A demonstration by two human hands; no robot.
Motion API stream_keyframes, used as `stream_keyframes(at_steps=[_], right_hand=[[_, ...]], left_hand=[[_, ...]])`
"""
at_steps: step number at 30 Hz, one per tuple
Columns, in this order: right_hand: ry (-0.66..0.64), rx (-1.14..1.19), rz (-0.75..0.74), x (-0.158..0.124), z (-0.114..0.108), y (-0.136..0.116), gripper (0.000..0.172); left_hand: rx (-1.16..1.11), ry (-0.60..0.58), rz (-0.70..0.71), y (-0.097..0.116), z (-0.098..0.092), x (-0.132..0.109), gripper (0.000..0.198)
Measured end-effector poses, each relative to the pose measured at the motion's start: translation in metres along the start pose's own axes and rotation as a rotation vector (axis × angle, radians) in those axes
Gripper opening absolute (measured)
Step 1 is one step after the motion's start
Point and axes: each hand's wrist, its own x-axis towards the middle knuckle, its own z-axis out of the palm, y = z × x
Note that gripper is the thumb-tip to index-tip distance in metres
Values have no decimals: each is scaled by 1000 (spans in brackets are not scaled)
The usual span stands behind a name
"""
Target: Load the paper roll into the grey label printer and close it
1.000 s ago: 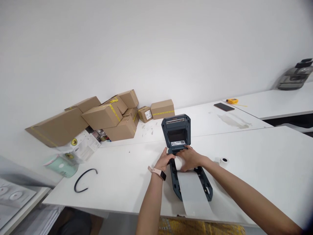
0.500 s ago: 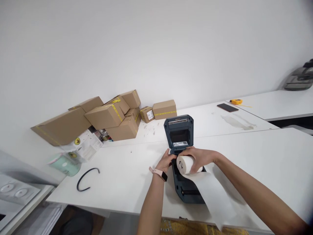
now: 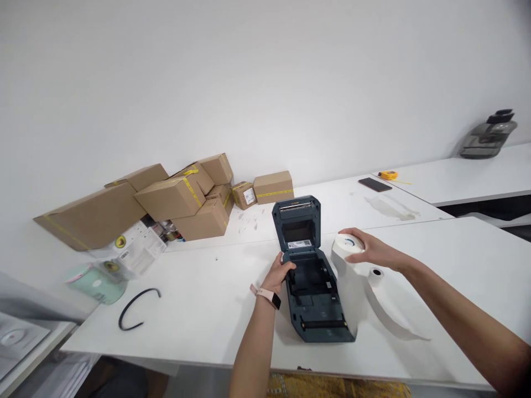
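A dark blue label printer (image 3: 313,298) stands on the white table with its lid (image 3: 296,224) raised and its roll bay bare. My left hand (image 3: 281,273) grips the printer's left edge, thumb over the rim. Just right of the printer, my right hand (image 3: 369,249) is closed around a white label roll (image 3: 345,243), its end facing up. Paper from this roll hangs down along the printer's right side. A smaller white roll (image 3: 376,276) with a dark core lies beyond the right hand, and a curled paper strip (image 3: 390,318) trails below it.
Cardboard boxes (image 3: 174,196) are piled against the wall at back left. A mint-green container (image 3: 97,284), plastic packaging and a black curved band (image 3: 130,309) lie left. Back right are a phone (image 3: 374,184), yellow tape measure (image 3: 388,175) and grey jug (image 3: 487,138).
My right hand has lifted the label roll out of the printer bay, moved it right and turned it end-up. The smaller roll has come into view. My left hand remains on the printer.
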Motion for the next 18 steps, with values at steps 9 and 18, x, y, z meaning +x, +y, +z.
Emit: stream_keyframes(at_steps=[9, 18], right_hand=[[-99, -96, 19, 21, 17, 50, 66], [39, 81, 49, -19, -24, 96, 71]], left_hand=[[-11, 69, -91, 12, 8, -8, 91], [-38, 33, -24, 8, 7, -7, 75]])
